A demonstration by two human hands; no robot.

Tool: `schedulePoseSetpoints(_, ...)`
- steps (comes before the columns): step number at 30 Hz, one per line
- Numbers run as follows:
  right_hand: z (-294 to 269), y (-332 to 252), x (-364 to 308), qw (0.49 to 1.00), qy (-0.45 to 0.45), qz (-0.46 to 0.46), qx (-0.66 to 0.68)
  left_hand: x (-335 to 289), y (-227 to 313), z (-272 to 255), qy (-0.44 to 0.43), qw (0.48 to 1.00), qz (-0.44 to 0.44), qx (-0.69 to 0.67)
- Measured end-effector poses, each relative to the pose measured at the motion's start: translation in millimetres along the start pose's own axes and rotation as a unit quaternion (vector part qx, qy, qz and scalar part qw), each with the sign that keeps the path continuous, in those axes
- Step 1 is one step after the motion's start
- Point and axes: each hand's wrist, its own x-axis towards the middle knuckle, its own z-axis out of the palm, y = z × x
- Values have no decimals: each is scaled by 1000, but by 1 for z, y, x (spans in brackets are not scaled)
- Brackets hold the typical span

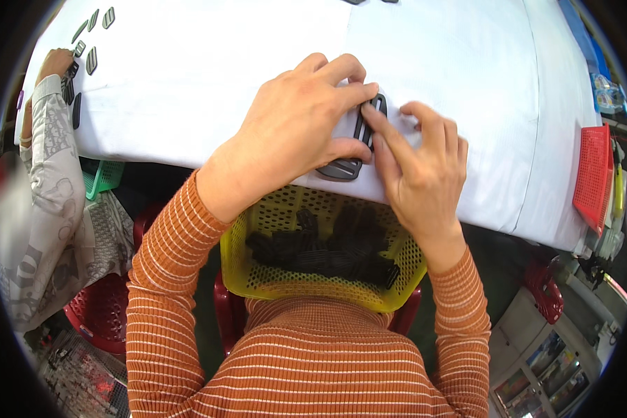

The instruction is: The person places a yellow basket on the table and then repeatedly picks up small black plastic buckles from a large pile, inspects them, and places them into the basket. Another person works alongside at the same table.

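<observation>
Right at the near edge of the white surface (pixel 460 56), a black buckle (pixel 379 104) stands tilted between the two hands. The left hand (pixel 292 115) reaches over from the left, its grip clamped on the buckle, forefinger at the far end and thumb at the near end. The right hand (pixel 428 167) comes in from the right, forefinger on the buckle and thumb close beside it, other fingers curled; whether its grip is closed on the piece, I cannot tell. Just nearer, a black piece (pixel 341 169) lies partly under the left hand; whether it joins the buckle is unclear.

Below the edge, a yellow basket (pixel 233 265) holds a heap of black pieces (pixel 313 251). At the far left, a co-worker's hand (pixel 54 63) rests among scattered black buckles (pixel 92 60), with a green basket (pixel 104 177) below the surface. A red basket (pixel 592 177) stands at the right edge.
</observation>
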Motion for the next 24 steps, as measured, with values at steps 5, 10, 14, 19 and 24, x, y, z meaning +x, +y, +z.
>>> schedulePoseSetpoints(5,0,-1,-3,1000,-20,-2,16,0,-2,0,11,1000,-9,2)
schedulePoseSetpoints(10,-8,5,-2,1000,-25,0,10,6,-3,-1,-6,1000,-22,-12)
schedulePoseSetpoints(14,2,17,15,1000,-9,16,-11,11,-3,0,1,1000,-23,-4)
schedulePoseSetpoints(19,-11,5,-11,996,-80,28,24,18,-7,0,-21,999,-37,-4)
schedulePoseSetpoints(24,-3,19,14,998,-33,35,-28,25,-2,-6,-32,999,-33,3)
